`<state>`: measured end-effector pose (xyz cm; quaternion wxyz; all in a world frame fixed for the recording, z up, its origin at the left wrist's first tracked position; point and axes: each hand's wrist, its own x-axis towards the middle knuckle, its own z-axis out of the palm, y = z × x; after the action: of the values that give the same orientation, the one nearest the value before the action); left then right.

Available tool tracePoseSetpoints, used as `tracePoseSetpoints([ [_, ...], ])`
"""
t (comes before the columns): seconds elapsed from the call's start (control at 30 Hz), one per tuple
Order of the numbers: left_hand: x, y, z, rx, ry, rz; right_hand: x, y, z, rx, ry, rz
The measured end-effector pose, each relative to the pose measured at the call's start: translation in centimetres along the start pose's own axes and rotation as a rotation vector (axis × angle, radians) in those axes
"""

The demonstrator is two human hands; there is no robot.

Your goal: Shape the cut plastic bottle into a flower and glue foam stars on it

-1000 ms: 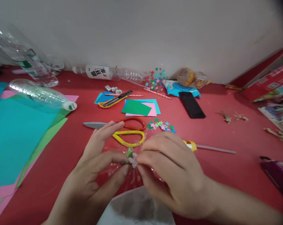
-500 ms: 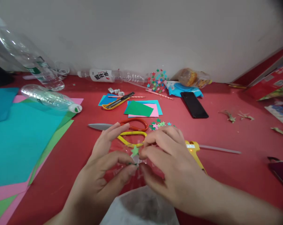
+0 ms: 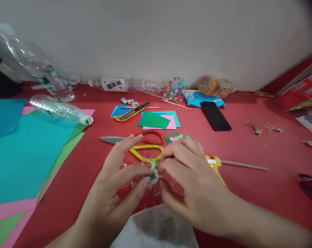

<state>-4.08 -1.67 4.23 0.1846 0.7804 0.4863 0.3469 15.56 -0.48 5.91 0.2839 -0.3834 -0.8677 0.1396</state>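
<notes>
My left hand [image 3: 111, 186] and my right hand [image 3: 189, 182] meet low in the middle of the view over a clear plastic piece [image 3: 135, 186] that lies on the red table [image 3: 249, 151]. Both hands pinch small paper stars [image 3: 153, 170], green and pale, between thumb and fingertips. The left index finger is stretched forward toward the yellow-handled scissors [image 3: 142, 153]. A translucent white sheet [image 3: 156, 229] lies just below the hands.
Beyond the hands lie loose stars [image 3: 177, 136], folded coloured paper [image 3: 158, 120], a utility knife [image 3: 131, 112] and a black phone [image 3: 215, 115]. Large teal, pink and green sheets [image 3: 23, 155] and clear bottles [image 3: 60, 110] fill the left. A yellow glue gun [image 3: 215, 163] lies right.
Both hands have crept slightly forward and to the right, still pinching the stars. The camera shifted a little, so the table contents sit further right.
</notes>
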Motion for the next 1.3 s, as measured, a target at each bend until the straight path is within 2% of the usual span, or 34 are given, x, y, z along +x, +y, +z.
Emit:
tracePoseSetpoints([
  [0.17,-0.1,0.2,-0.1,0.011,-0.017,0.052,0.1,-0.2,0.0,0.022,0.016,0.01],
  [0.37,-0.2,0.2,0.0,-0.008,-0.007,0.026,0.1,-0.3,-0.1,0.016,0.008,-0.027],
  [0.5,-0.1,-0.1,-0.2,0.022,-0.046,0.045,0.2,-0.6,0.0,0.017,0.013,-0.032],
  [0.67,-0.3,-0.6,0.0,0.046,0.012,0.069,0.3,-0.7,0.2,-0.002,0.04,-0.052],
  [0.87,-0.7,-1.6,0.6,0.022,-0.007,0.044,0.1,-0.2,0.1,-0.028,-0.027,-0.035],
  [1.1,-0.3,-0.4,0.0,0.128,0.03,0.17,-0.2,-0.1,0.1,-0.002,-0.043,0.02],
  [1.3,-0.3,0.2,-0.2,0.094,-0.001,0.13,0.0,-0.5,0.1,0.046,0.031,0.026],
])
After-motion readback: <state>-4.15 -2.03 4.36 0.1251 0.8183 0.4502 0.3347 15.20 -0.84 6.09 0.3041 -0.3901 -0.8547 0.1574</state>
